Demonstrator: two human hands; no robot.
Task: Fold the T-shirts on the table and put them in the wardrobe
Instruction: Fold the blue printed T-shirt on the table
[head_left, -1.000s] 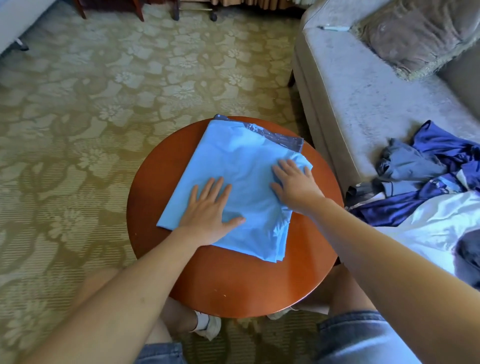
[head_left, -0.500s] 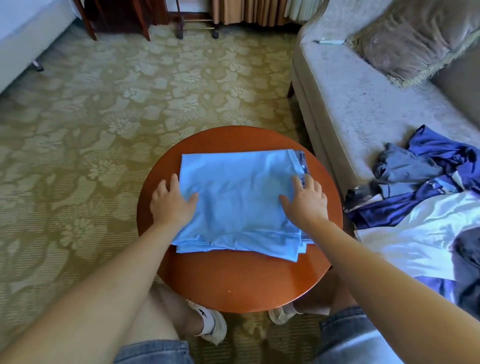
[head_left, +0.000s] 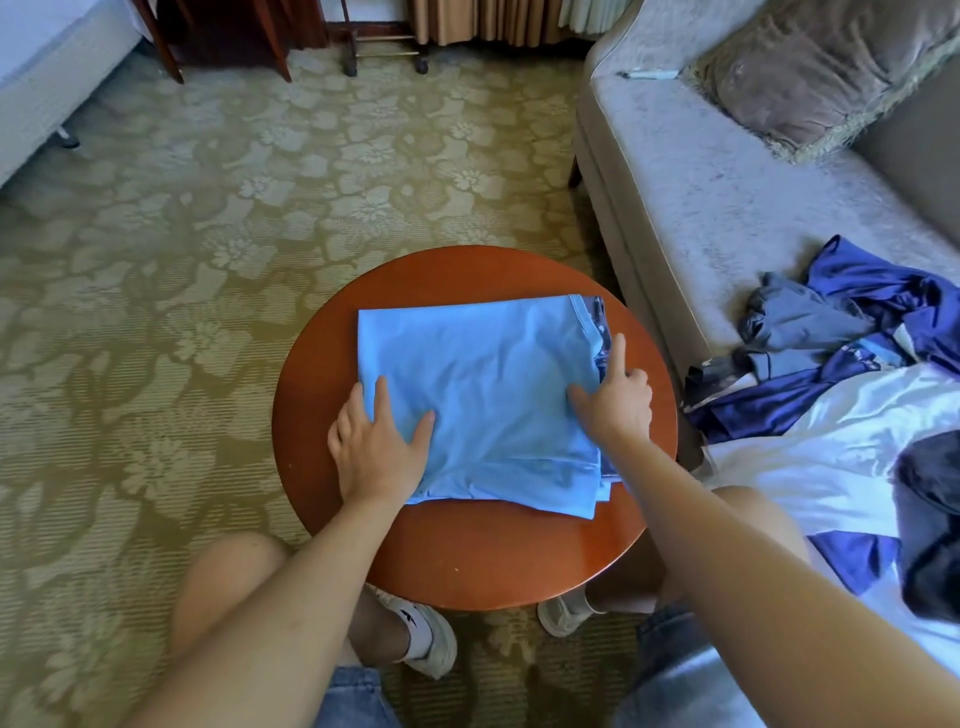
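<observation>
On the desk (head_left: 467, 561), the folded shirt (head_left: 483, 395), askew a second ago, now lies square. The left hand (head_left: 379, 447) rests flat at its left edge; whether the right hand (head_left: 615, 400) grips the other edge is unclear. Folding looks done.

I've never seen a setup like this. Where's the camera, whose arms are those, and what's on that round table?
There is no machine here: a person wears a camera on the head, looking down at their own two hands. On the round wooden table lies a folded light blue T-shirt. The left hand rests on its left edge, the right hand on its right edge; neither lifts it. More clothes lie heaped on the sofa at the right.
</observation>
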